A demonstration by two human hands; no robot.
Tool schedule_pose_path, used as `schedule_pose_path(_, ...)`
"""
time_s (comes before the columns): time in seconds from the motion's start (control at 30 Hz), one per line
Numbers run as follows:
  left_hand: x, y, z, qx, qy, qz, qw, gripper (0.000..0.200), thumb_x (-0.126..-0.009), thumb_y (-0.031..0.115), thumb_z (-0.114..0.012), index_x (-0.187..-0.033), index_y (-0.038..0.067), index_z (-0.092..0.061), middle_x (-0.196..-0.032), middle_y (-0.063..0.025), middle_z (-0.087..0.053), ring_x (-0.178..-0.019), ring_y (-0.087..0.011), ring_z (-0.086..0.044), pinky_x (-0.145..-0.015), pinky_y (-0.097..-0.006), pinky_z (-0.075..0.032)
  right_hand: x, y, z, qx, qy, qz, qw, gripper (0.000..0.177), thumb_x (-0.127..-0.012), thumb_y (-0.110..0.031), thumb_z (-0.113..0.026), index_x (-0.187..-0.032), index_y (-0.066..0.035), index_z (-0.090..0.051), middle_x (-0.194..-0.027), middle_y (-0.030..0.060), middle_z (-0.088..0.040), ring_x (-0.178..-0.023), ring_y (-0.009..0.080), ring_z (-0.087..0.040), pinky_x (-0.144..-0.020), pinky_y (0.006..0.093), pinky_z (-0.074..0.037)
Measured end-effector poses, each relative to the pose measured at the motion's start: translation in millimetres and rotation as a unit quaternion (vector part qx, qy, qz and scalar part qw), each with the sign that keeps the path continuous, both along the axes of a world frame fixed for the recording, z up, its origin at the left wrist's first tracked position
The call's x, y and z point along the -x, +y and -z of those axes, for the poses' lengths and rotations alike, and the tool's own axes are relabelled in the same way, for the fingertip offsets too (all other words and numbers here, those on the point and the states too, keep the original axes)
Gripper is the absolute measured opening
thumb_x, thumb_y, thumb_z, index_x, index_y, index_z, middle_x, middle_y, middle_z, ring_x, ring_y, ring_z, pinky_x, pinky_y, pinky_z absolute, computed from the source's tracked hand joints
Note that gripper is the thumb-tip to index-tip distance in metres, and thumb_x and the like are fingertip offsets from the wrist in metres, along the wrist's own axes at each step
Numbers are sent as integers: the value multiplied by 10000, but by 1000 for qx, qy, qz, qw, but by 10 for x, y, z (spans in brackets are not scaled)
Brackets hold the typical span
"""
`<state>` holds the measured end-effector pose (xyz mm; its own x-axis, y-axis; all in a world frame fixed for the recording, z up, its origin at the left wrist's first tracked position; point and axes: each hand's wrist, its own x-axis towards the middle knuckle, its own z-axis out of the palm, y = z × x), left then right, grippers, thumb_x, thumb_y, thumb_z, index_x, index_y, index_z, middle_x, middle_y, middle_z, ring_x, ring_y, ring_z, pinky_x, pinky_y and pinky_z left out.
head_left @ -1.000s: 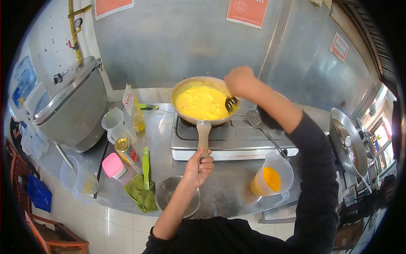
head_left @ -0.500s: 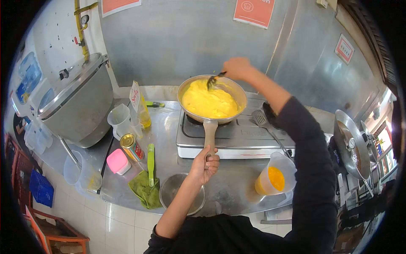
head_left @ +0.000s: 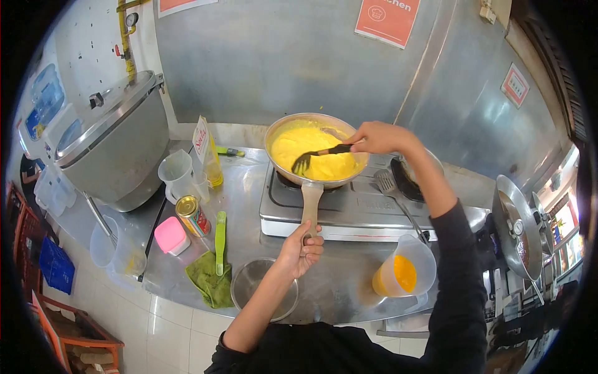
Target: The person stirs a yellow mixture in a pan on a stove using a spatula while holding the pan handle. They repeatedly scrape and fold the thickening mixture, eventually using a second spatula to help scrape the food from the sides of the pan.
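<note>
My left hand is wrapped round the beige handle of a frying pan, which rests on the gas stove. Soft yellow scrambled egg fills much of the pan. My right hand grips the dark handle of a black slotted spatula, its head touching the egg near the pan's front left. On the stove to the right lies a metal slotted turner. A translucent pitcher holding orange-yellow liquid stands in front of the stove at right.
Left of the stove are a can, a pink-lidded container, a clear jug and an oil bottle. A green cloth and a metal bowl sit at the front edge. A large lidded pot occupies the left.
My right hand has come down and to the right, and the spatula head has moved from the pan's far side to its near left. My left hand keeps the same hold.
</note>
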<state>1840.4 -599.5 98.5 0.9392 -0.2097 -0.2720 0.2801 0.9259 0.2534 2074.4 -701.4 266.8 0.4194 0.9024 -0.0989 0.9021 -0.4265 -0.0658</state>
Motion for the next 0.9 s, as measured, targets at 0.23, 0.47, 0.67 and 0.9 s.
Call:
schedule_pose_path(0.23, -8, 14, 34, -1, -12, 13, 1000, 246, -858, 346, -450, -912, 107, -424, -575, 58, -316, -422, -17, -286, -373, -156, -248, -64, 681, 318, -15, -46, 146, 988, 297, -734, -243, -559, -1010, -144, -604, -874, 155, -610, -800, 306, -585, -701, 365, -462)
schedule_pose_path(0.47, -27, 22, 63, 42, -28, 17, 999, 238, -862, 330, -449, -883, 92, -462, -576, 54, -343, -424, -18, -305, -367, -155, -260, -190, 411, 639, -70, -107, 224, 966, 307, -759, -223, -518, -1047, -137, -578, -849, 158, -608, -794, 317, -581, -699, 381, -463)
schedule_pose_path(0.67, -24, 9, 40, 47, -36, 14, 998, 252, -867, 333, -443, -869, 81, -466, -569, 49, -348, -420, -22, -319, -363, -157, -269, 23, -239, 177, 51, -28, 151, 987, 307, -782, -214, -501, -1074, -144, -565, -848, 162, -605, -782, 304, -577, -693, 393, -446)
schedule_pose_path(0.9, -17, -7, 3, 64, -17, -3, 998, 260, -873, 297, -433, -864, 41, -476, -566, 33, -352, -400, -26, -320, -320, -136, -274, 291, -351, -436, 190, 63, 177, 964, 264, -779, -241, -501, -976, -101, -607, -656, 111, -574, -532, 205, -514, -486, 332, -404)
